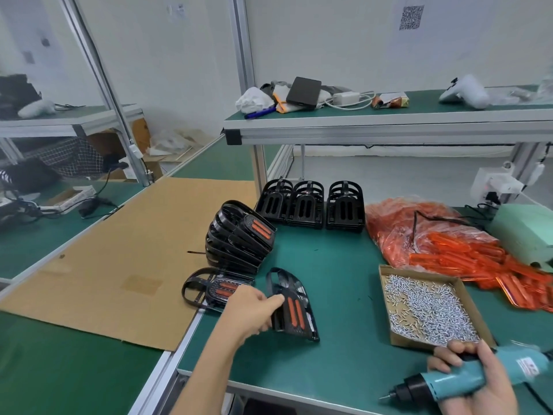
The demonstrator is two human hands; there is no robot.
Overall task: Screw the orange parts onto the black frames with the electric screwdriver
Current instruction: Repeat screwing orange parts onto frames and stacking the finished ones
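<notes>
Black frame (pixel 291 307) with two orange parts (pixel 294 313) fitted, tilted on the green bench (pixel 344 295): I see my left hand (pixel 251 310) pinching its left edge, fingers curled. Head view only. My right hand (pixel 475 381) grips the electric screwdriver (pixel 443 381), bit pointing left. Screw tray (pixel 428 310) sits just beyond those fingers; another fitted frame (pixel 215 290) lies left of the pinching fingers.

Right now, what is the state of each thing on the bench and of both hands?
Left hand: grips the black frame.
Black frame: tilted up, orange parts fitted.
Right hand: holds the electric screwdriver.
Electric screwdriver: off the table, bit pointing left.
Finished frames: stacked, leaning.
Empty frames: stacked upright.
Screw tray: open, holds many screws.
Orange parts bag: open, parts spilling out.
</notes>
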